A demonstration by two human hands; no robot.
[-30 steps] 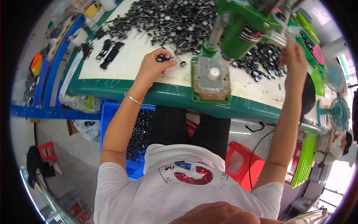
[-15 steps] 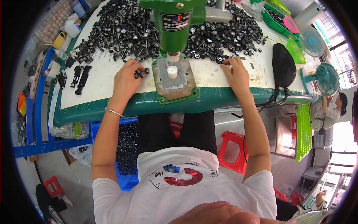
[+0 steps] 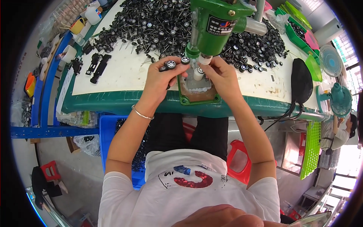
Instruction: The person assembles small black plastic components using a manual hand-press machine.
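Note:
My left hand point(image 3: 160, 79) is raised in front of the green press machine point(image 3: 215, 24) and pinches small black toy wheels point(image 3: 172, 64) between its fingertips. My right hand point(image 3: 221, 77) sits just right of it, fingers closed around a small part at the white post point(image 3: 198, 73) on the press's base plate point(image 3: 198, 94). A large heap of black wheels with metal axles point(image 3: 151, 22) covers the white table top point(image 3: 121, 73) behind the press.
Black toy car chassis pieces point(image 3: 99, 68) lie at the table's left. A blue crate of parts point(image 3: 113, 132) stands under the table, a red stool point(image 3: 240, 159) beside my legs. A black pouch point(image 3: 300, 81), green trays point(image 3: 298, 32) and a fan point(image 3: 340, 100) are on the right. Another person point(image 3: 342, 130) stands far right.
Both hands came together at the press from the table on either side. My left hand brought wheels up to the post. The view shifted closer to the machine.

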